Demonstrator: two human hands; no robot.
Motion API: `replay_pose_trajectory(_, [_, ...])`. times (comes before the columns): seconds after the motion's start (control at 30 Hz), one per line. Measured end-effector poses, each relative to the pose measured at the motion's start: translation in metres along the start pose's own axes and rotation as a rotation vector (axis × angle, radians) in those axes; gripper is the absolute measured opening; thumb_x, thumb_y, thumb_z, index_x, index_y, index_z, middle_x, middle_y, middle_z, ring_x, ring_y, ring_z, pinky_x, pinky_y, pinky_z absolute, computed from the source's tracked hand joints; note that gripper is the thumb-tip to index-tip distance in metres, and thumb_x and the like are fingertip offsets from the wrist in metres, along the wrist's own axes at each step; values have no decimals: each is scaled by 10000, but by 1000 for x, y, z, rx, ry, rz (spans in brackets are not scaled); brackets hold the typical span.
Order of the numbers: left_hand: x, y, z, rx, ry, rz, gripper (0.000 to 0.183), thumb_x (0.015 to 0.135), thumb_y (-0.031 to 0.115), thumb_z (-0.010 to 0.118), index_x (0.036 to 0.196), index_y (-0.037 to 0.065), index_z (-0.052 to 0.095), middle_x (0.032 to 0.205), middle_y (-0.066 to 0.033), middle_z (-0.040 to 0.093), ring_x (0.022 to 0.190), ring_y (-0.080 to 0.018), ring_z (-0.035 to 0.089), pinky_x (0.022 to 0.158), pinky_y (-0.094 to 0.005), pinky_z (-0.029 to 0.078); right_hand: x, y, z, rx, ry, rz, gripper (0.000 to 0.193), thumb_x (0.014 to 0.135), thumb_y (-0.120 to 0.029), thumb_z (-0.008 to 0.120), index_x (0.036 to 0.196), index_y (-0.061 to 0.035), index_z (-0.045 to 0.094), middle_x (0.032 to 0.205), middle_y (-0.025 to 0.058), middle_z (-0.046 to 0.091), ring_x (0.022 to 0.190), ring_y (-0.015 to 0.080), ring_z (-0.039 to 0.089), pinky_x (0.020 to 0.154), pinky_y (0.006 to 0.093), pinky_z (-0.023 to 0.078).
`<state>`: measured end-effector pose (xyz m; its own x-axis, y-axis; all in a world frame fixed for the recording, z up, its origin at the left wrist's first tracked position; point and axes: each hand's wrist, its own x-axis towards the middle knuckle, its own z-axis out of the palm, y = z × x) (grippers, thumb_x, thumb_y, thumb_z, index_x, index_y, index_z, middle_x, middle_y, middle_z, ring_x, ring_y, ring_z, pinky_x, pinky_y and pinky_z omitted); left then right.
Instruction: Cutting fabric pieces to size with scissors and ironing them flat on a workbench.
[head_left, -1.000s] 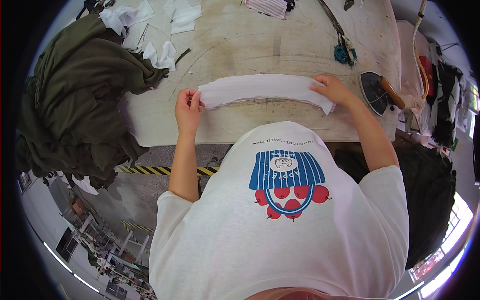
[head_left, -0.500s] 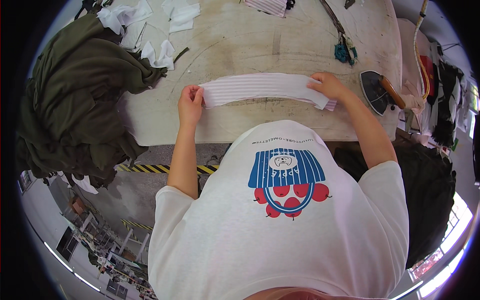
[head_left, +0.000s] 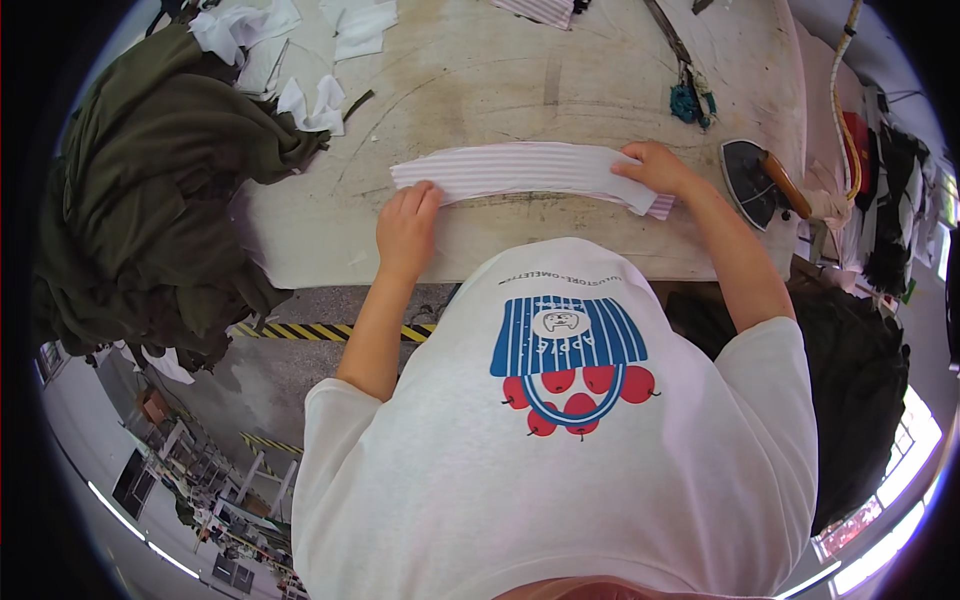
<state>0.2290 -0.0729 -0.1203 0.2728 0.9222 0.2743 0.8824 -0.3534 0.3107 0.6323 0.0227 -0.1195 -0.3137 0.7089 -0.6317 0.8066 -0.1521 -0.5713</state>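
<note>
A curved strip of pink-and-white striped fabric [head_left: 520,168] lies crosswise on the pale, stained table in front of me. My left hand [head_left: 408,228] is closed at its near edge, close to the left end, fingertips on the cloth and thumb mostly hidden. At the other end my right hand [head_left: 652,170] pinches the strip between thumb and fingers. A plain white layer [head_left: 635,192] shows there, and a bit of striped fabric pokes out from under it.
An iron [head_left: 748,185] with a wooden handle rests right of my right hand. Dark green cloth [head_left: 165,180] is heaped at the left. White scraps [head_left: 318,105] lie beyond it. A dark strap with a teal tangle [head_left: 686,103] is at the far right, striped fabric [head_left: 540,10] at the far edge.
My left hand has shifted from the strip's left end to its near edge, moving right and toward me. The strip's left end has moved slightly left and away. My right hand keeps its place.
</note>
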Motion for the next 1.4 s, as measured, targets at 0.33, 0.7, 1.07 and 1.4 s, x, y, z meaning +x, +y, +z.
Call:
replay_pose_trajectory(0.33, [63,80,61,-247,-112,234,409,765,113,590,1173,86,569,1293,-108,516,1205,-281,481,985,-413,392,5,-4,-8,-150,-68,-20,339,792,-349,699,846,-17,652,751,124,645,668,177,583,633,329,460])
replay_pose_trajectory(0.7, [90,108,66,-149,-347,357,611,854,403,548,1384,127,421,1476,-53,345,1373,-238,290,1140,-401,186,5,6,-15,-227,31,-17,372,768,-391,709,848,-30,666,776,145,657,687,229,614,642,360,471])
replay_pose_trajectory(1.07, [105,133,89,-182,-364,440,635,826,402,580,1382,137,424,1476,-54,347,1372,-227,295,1138,-407,190,-24,28,-63,-16,-248,280,505,693,-457,766,942,-28,674,841,116,672,722,190,629,656,304,487])
replay_pose_trajectory(1.4, [121,158,100,-148,-396,423,643,822,401,588,1388,150,416,1477,-60,343,1372,-236,292,1134,-418,194,-55,129,-42,461,101,221,304,793,-302,737,870,-26,637,694,25,643,651,96,576,591,229,439])
